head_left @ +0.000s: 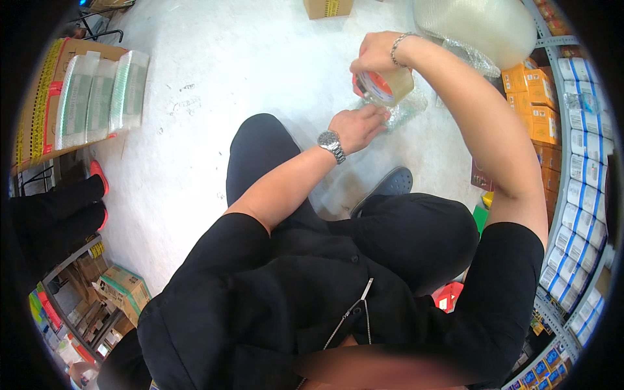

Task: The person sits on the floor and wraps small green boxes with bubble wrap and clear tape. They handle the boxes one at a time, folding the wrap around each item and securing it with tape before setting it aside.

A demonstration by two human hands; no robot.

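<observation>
My right hand [378, 52], with a chain bracelet at its wrist, grips a tape dispenser [360, 84] that carries a wide roll of clear packing tape [399, 87]. Just below it, my left hand [358, 127], wearing a metal watch [331, 143], lies with its fingertips on a package in bubble wrap [407, 113] on the floor. The roll hangs right over the fingertips and hides part of the package. What is inside the wrap cannot be made out.
A large roll of bubble wrap [480, 29] lies at the upper right, beside shelves of orange boxes [541, 105] and white packs [585, 170]. Bubble-wrapped packs [100, 97] rest on a carton [29, 107] at the left. Another person's legs [58, 204] are near it. A carton [329, 7] stands at the top.
</observation>
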